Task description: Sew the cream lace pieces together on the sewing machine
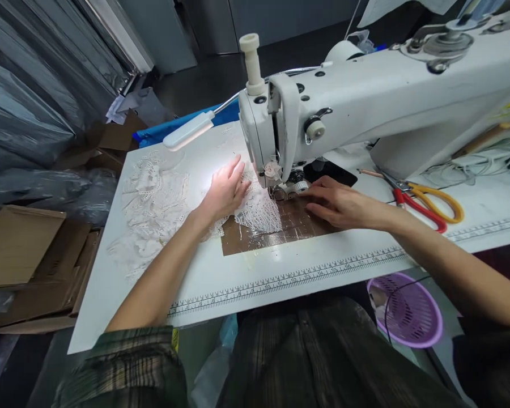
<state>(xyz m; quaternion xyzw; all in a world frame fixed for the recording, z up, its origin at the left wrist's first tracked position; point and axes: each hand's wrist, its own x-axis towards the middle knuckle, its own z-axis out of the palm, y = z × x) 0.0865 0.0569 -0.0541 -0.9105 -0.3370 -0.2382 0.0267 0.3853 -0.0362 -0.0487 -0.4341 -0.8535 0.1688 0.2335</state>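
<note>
A white sewing machine (344,107) stands on the table, its needle area above a brown plate (255,241). White lace fabric (259,209) lies on that plate, left of the presser foot. My left hand (226,190) rests on the lace with fingers stretched out and apart. Beside the needle area on the right, my right hand (335,201) reaches its fingers to a small round white part (300,187) near the foot. Whether those fingertips grip anything is hidden. More lace (157,198) lies bunched on the table's left side.
Orange-handled scissors (437,198) and a red-handled tool (423,211) lie at the right. A lamp (189,130) bends over the table. Along the front edge runs a printed ruler (289,279). Below stands a purple basket (420,317); cardboard boxes (21,243) are at left.
</note>
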